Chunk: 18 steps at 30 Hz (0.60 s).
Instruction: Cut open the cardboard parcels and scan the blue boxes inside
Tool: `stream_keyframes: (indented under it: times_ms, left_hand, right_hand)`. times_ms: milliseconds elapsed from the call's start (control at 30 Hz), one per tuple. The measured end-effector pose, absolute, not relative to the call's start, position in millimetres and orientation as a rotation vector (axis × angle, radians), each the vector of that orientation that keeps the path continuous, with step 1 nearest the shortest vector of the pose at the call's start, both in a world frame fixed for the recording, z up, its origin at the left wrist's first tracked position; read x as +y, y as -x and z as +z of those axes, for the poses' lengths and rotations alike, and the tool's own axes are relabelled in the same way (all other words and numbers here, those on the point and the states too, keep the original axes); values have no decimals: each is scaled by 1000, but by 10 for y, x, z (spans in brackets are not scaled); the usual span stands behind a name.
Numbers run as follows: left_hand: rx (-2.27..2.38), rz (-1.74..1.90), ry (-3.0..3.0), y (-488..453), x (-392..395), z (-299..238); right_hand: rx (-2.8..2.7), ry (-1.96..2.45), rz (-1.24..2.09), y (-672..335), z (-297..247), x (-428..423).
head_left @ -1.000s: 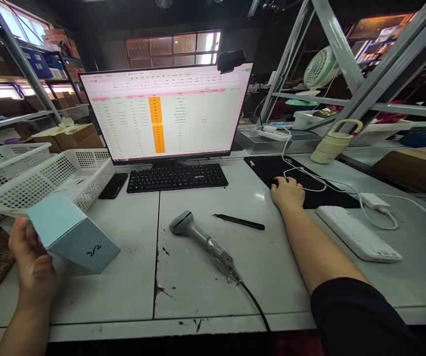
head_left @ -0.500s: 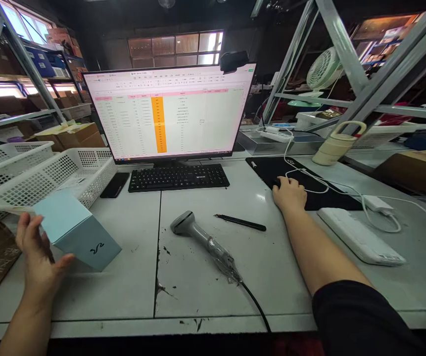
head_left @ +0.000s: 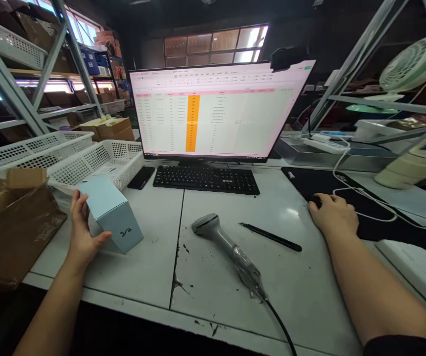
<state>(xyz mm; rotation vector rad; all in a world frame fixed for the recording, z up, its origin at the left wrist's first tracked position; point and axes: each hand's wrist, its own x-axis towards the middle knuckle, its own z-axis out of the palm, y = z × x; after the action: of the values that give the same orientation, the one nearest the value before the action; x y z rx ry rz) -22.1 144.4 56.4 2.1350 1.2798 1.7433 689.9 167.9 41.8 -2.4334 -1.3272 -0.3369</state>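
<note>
My left hand (head_left: 82, 237) is round the left side of a light blue box (head_left: 123, 228), thumb at its near face and fingers at its far left corner. The box has a black handwritten mark on its side and appears to stand on the table. My right hand (head_left: 334, 215) is curled over a dark computer mouse (head_left: 315, 201), mostly hidden under it, on a black mouse pad (head_left: 370, 228). Between my hands lie a grey barcode scanner (head_left: 231, 249), partly wrapped in clear tape, and a black pen (head_left: 270, 236).
A monitor (head_left: 260, 118) showing a spreadsheet stands behind a black keyboard (head_left: 205, 179). White baskets (head_left: 127, 168), a black phone (head_left: 141, 178) and an open cardboard box (head_left: 16, 237) are at left. White cables (head_left: 379, 212), a white device (head_left: 416, 267) and a cream cup (head_left: 409, 165) are at right.
The view has turned left, so things appear further right, and more of the cardboard box shows. My hands stay at the blue box and the mouse.
</note>
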Motion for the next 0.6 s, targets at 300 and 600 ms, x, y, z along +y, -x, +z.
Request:
stream_keyframes:
  times_ms: [300, 600]
  left_hand:
    - [1255, 1720, -2045, 230, 1437, 520]
    - [1201, 1934, -1820, 180, 1478, 550]
  right_hand:
    - [-1280, 2437, -332, -7079, 288, 1781]
    - [-966, 2262, -417, -6895, 369, 1823]
